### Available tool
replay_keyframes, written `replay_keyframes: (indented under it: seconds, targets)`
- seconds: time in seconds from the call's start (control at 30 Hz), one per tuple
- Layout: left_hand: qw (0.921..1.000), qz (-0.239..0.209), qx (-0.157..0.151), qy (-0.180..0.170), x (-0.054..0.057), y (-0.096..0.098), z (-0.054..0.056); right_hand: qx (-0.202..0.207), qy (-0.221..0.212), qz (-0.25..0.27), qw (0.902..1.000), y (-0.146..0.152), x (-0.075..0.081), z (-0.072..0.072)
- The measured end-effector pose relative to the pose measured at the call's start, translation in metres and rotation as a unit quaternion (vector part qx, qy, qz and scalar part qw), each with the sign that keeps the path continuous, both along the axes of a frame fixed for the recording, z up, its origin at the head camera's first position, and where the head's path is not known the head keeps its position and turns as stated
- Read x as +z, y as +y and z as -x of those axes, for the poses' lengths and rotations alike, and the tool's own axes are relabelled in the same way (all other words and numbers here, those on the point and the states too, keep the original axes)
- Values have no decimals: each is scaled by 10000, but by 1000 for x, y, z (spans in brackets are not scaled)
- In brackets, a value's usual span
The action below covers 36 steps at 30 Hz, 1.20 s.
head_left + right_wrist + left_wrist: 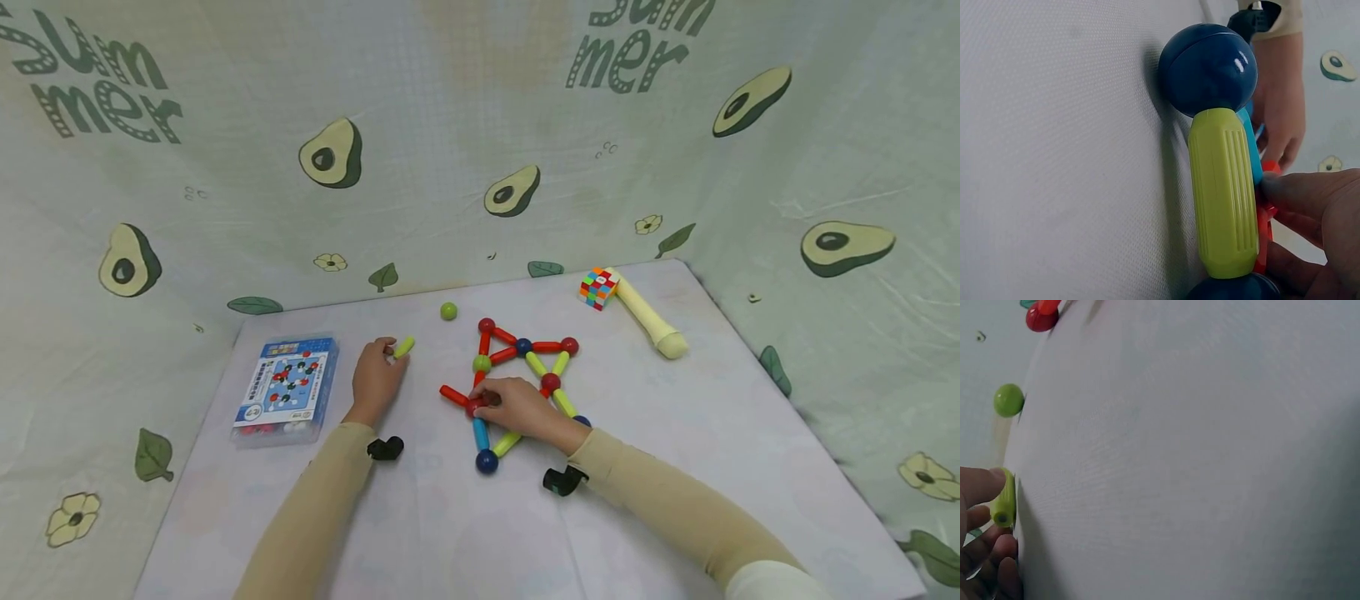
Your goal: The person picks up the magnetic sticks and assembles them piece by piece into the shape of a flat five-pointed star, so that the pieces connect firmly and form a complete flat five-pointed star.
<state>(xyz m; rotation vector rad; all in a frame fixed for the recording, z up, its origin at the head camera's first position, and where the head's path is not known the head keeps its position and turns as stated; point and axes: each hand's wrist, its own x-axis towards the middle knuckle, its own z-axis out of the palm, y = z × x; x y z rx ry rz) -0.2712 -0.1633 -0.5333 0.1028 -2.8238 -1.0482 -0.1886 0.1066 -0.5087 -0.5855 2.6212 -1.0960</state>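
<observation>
My left hand point(377, 383) pinches a yellow-green toy rod point(404, 347) between thumb and fingers, left of a ball-and-rod figure. In the left wrist view, the ridged rod point(1004, 500) lies close over the tabletop. My right hand point(521, 407) grips the figure at a red ball point(472, 408), its thumb and fingers partly hiding that joint. From this ball a loose-ended red rod point(453, 396) points left, and a light-blue rod point(480, 435) runs down to a dark blue ball point(487, 462). Another yellow-green rod point(1224, 194) fills the right wrist view beside my thumb.
A single green ball point(448, 311) lies behind the figure. At left is a clear plastic box point(288, 387) with a printed card. Toward the back right, a colored puzzle cube point(598, 288) touches a pale yellow baton-like thing point(648, 315). A printed cloth hangs behind the table.
</observation>
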Motion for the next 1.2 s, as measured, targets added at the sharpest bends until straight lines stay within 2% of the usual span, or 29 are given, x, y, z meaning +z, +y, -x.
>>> replay_keyframes:
  seconds: [0.2,0.37,0.67,0.77,0.9,1.03,1.2]
  targets:
    - [9998,169,-98,-95,-1,2,4,17,43,-57,10000,0,-2,1]
    - [9990,341,-276,-116,0,6,1,-18,86,-110,9999,0,-1,1]
    - [9929,659,-978,-131,2,12,-3,-51,33,-149,9999,-1,0,0]
    - [9924,562,-1079,-180,3,15,-3,-66,13,-169,9998,-1,0,-1]
    - [9914,203,-1259,-291,7,17,-2,-81,31,-224,9997,-1,0,0]
    - [9843,-48,-1642,-651,13,22,0,-94,57,-253,9996,-2,0,0]
    - [9741,39,-2101,-833,17,30,3,-82,76,-266,9996,-2,1,0]
